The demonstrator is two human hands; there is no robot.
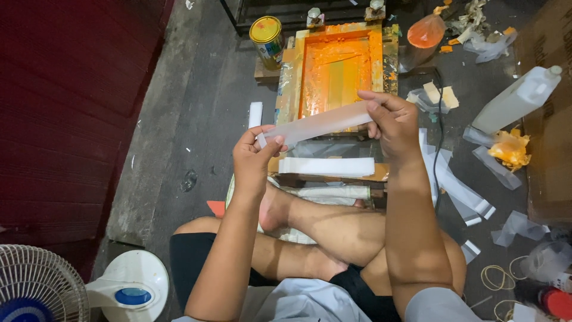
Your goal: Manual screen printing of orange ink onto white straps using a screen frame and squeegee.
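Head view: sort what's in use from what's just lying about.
In use: translucent plastic strip, left hand, right hand, orange-stained printing frame, white strip stack.

Lying about: yellow-lidded tin, white plastic jug, white-and-blue fan, rubber bands.

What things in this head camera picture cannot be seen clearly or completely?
- Long translucent plastic strip: its two ends are covered by the left hand and the right hand.
- Orange-stained wooden printing frame: its near edge is behind the strip.
- White electric fan: cut off by the left and bottom edges.
- Round yellow-lidded tin can: its label is too small to make out.
- Red-capped container: cut off by the right edge.
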